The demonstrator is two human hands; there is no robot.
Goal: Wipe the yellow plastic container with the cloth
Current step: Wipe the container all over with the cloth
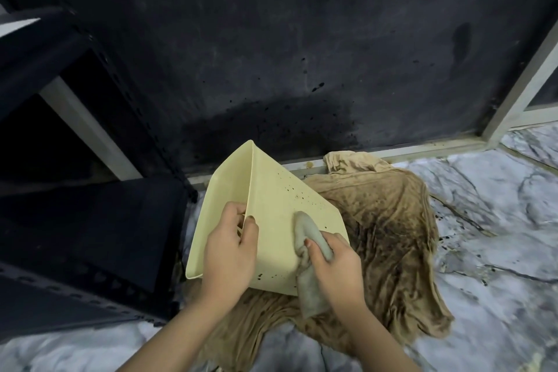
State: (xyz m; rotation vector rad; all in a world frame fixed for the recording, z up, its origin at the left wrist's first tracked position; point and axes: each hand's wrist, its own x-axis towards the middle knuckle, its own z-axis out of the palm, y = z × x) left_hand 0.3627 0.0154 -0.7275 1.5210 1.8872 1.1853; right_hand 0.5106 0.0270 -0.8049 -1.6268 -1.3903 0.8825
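Observation:
A pale yellow plastic container point(271, 199) is tipped on its side at the centre, its outer wall facing me and dotted with dark specks. My left hand point(231, 246) grips the container's rim edge, fingers curled over it. My right hand point(333, 263) holds a bunched grey cloth point(305, 232), and the cloth's end is pressed against the container's wall. The rest of the cloth hangs down below that hand.
A large stained tan fabric point(392, 229) lies spread on the marble-patterned floor point(498, 244) under the container. A dark metal rack point(90, 220) stands at the left. A black spattered wall point(302, 54) rises behind, with a pale frame point(519, 93) at the right.

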